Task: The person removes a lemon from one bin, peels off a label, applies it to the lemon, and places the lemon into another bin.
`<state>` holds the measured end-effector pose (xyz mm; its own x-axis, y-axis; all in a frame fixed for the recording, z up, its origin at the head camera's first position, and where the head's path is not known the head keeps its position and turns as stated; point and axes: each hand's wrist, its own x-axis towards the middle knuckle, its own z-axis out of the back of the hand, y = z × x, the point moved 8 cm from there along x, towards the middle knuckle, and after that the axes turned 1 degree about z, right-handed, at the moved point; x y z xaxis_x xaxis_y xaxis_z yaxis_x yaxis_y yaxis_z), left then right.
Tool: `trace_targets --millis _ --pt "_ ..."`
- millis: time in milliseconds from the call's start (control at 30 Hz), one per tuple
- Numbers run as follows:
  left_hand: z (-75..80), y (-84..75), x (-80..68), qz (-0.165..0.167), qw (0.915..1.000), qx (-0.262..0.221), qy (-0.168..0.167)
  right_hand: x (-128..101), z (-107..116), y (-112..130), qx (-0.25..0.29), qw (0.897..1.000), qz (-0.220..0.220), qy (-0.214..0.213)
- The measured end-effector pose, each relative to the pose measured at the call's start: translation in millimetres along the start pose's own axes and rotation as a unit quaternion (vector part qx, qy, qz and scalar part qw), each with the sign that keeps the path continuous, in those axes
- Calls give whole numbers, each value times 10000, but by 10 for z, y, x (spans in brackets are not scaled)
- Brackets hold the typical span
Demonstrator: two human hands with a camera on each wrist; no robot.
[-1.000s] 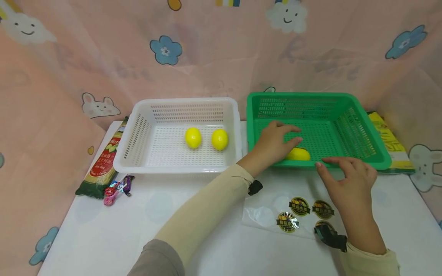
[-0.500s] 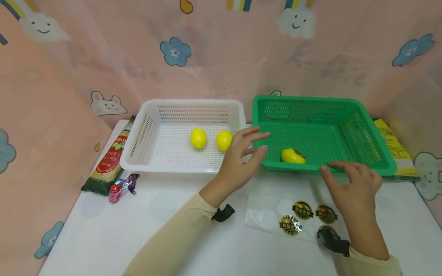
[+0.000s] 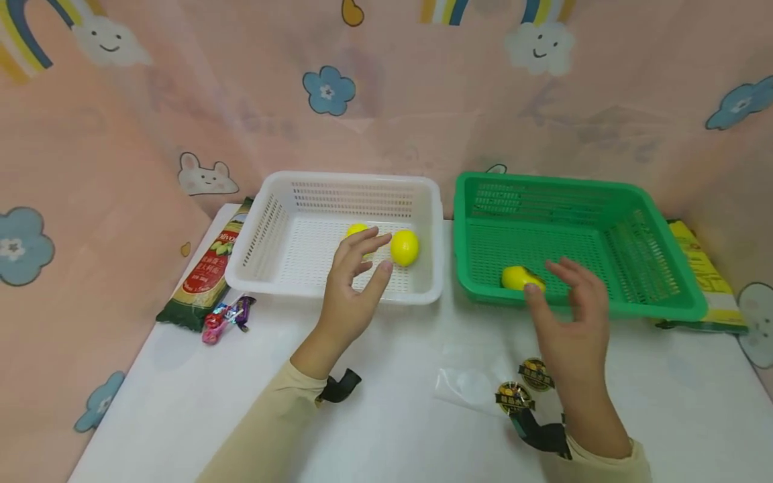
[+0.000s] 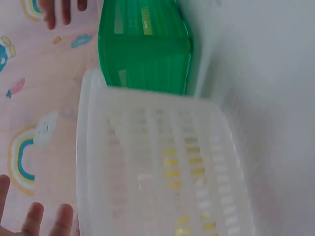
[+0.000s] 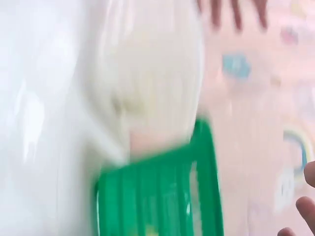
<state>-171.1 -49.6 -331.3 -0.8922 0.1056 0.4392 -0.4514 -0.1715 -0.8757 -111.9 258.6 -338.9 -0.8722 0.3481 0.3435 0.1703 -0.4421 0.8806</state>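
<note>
My left hand (image 3: 350,295) is raised over the front edge of the white basket (image 3: 338,290), fingers loosely spread and holding nothing. Inside that basket lie two smooth yellow fruits, the right one (image 3: 404,248) in plain sight and the left one (image 3: 357,229) partly hidden behind my fingers. In the green basket (image 3: 580,180), a yellow fruit with a dark patch (image 3: 521,278) rests by the front wall. My right hand (image 3: 574,329) hovers in front of it, thumb and fingers apart and nothing between them; its thumb tip overlaps the fruit in the head view.
A clear plastic sheet with round stickers (image 3: 534,373) lies on the white table (image 3: 386,416), partly under the right wrist. At left are a red-and-green food packet (image 3: 208,272) and several wrapped candies (image 3: 226,318). A yellow packet (image 3: 706,275) sits beside the green basket.
My left hand has left the green basket and moved left to the white basket. The yellow fruit in the green basket now shows more fully. My right hand has shifted slightly left.
</note>
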Motion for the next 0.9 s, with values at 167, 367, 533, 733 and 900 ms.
trace_targets --millis 167,367,533,733,900 --pt "205 94 167 221 9992 315 56 -133 -538 203 583 9959 236 643" --pt "417 271 397 802 9954 523 -22 -405 -1005 216 249 9933 118 1121" --pt "520 381 591 1482 9840 964 236 -557 -1196 195 33 9926 5 1213" --pt "494 520 818 2265 9593 1394 945 -536 -1354 86 258 9886 -543 1380" --pt "392 752 897 3375 9147 1473 1663 -482 -1439 73 441 9876 -638 1368"
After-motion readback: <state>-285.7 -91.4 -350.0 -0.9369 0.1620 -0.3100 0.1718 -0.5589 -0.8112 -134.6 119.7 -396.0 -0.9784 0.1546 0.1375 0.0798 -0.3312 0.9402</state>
